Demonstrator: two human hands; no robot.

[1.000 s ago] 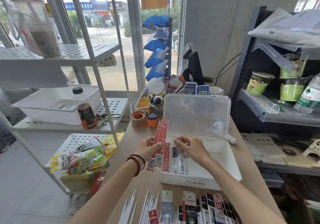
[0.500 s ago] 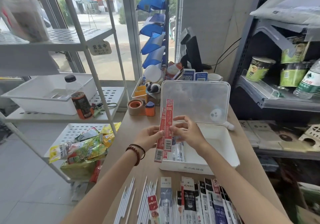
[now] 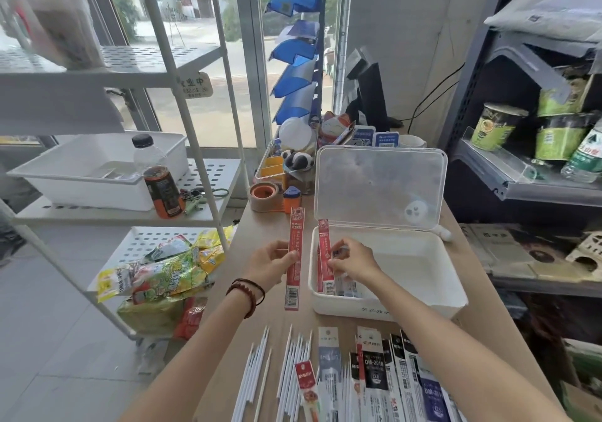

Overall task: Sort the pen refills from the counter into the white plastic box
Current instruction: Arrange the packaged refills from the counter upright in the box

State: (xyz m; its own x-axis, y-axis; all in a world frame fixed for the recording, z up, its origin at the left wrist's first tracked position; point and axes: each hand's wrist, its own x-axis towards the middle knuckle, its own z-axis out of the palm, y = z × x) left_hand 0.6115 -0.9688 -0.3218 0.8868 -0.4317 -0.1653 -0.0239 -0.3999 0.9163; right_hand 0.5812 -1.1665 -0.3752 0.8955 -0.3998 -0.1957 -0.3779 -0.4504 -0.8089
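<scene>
The left grip [image 3: 273,263] held a red refill pack [image 3: 295,242] beside the white plastic box [image 3: 407,307]. The right grip [image 3: 353,260] pinched a second red pack [image 3: 324,242], its lower end inside the box.

Wooden counter [image 3: 267,317], white plastic box [image 3: 384,304], pen refills [image 3: 365,382], tape roll [image 3: 264,196], desk clutter behind.

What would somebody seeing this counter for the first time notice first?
Probably the two long red packs mid-frame. The left hand pinches the first red pack upright over the counter, just left of the white plastic box, while the right hand holds the second red pack with its lower end inside the box's left end. Next come the clear lid standing open behind, and the row of refills along the near counter edge.
</scene>
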